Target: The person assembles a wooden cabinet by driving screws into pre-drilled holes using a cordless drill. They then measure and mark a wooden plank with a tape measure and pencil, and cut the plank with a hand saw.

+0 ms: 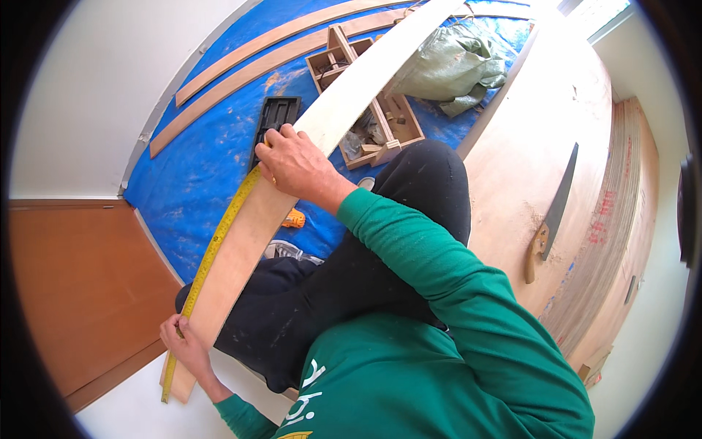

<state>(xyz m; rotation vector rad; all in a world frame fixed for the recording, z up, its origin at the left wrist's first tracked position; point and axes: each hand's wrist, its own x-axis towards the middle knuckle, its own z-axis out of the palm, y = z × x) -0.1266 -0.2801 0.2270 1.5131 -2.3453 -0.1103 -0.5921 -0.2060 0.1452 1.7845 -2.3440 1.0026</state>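
Observation:
A long pale wooden board (344,102) runs from the lower left up to the top middle, across my knees in black trousers. A yellow tape measure blade (219,241) lies along its left edge. My left hand (183,340) pinches the tape against the board near its lower end. My right hand (296,164), in a green sleeve, presses on the tape and the board higher up, fingers closed as if around a small marker that I cannot make out.
A blue tarp (190,183) covers the floor, with two wooden strips (241,62), a black tray (274,117), a wooden toolbox (380,124) and a green sack (453,66) on it. A handsaw (552,212) lies on stacked plywood sheets (526,161) at the right. A brown door (80,285) is at the left.

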